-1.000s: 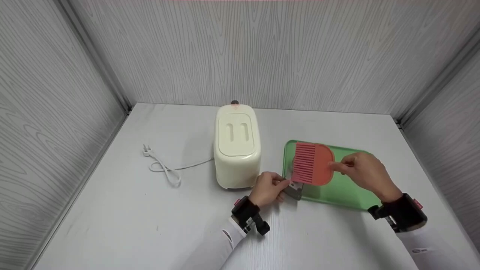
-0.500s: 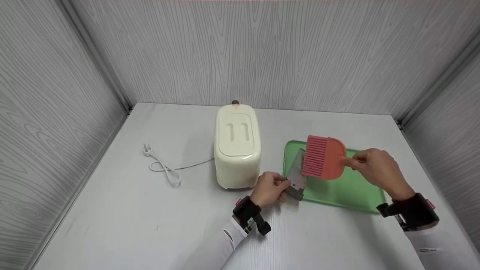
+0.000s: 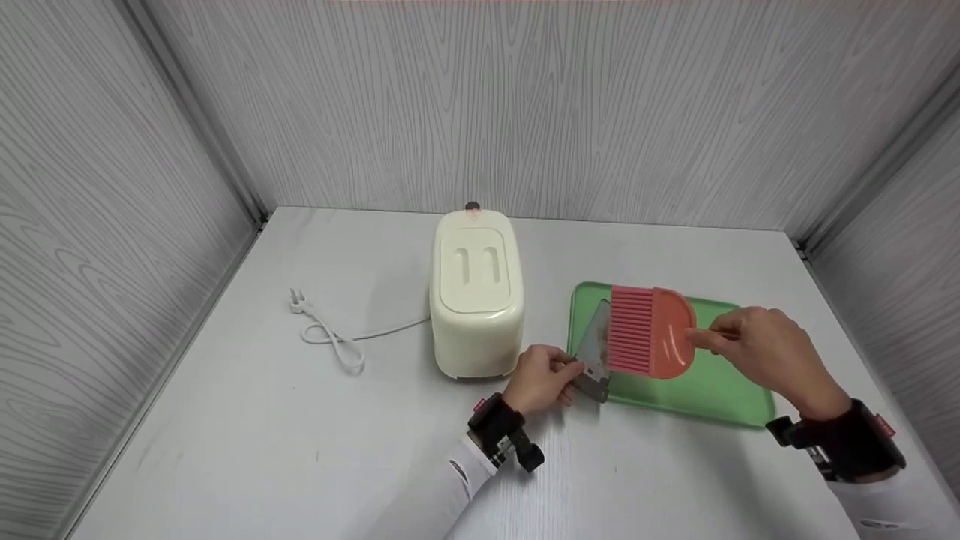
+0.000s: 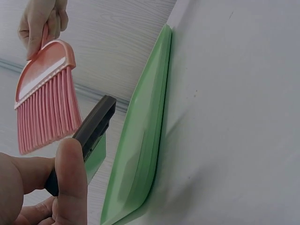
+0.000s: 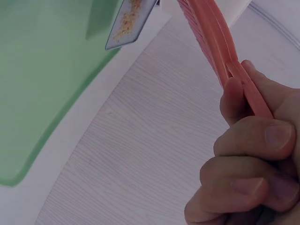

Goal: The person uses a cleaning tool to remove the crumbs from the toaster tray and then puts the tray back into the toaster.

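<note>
In the head view my left hand (image 3: 536, 379) pinches the dark end of a thin crumb tray (image 3: 594, 346), just right of the toaster. Brown crumbs lie on its shiny surface, as the right wrist view shows. The crumb tray tilts over the left part of a green tray (image 3: 697, 397). My right hand (image 3: 765, 356) grips the short handle of a small red brush (image 3: 652, 332), fingers curled round it. Its pink bristles (image 4: 47, 115) point left and overlap the crumb tray's right edge in the head view. Most of the brush handle is hidden by the hand.
A cream toaster (image 3: 480, 274) with a lidded top stands left of my left hand. From it a white cord runs left to a plug (image 3: 298, 304). Grey wood-patterned walls (image 3: 525, 112) enclose the table at the back and sides.
The brush in my right hand has moved right off the crumb tray, rising and then coming down a little, so more of the crumb tray shows. My left hand has stayed nearly still.
</note>
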Available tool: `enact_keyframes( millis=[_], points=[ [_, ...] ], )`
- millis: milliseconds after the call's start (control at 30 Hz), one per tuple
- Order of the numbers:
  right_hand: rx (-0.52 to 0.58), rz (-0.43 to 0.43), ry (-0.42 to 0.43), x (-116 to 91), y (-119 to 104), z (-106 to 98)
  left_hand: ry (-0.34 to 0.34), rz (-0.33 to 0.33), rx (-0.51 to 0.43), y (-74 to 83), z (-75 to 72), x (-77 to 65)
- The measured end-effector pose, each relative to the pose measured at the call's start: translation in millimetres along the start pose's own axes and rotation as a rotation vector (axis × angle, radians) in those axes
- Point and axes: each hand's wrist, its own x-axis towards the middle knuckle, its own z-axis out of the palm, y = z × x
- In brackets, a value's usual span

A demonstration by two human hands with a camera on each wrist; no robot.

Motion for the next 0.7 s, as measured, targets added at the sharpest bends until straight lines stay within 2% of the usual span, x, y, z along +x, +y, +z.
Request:
enact_keyframes(
  millis=[333, 700],
  points=[
    [0.012, -0.046, -0.005, -1.5, -6.2, 13.4, 0.002, 0.007, 0.026, 0.5, 1.0, 1.8],
    [-0.052, -0.038, 0.037, 1.2, 3.2, 23.0, 0.016, 0.011, 0.034, -2.2, 1.0, 1.6]
  ],
)
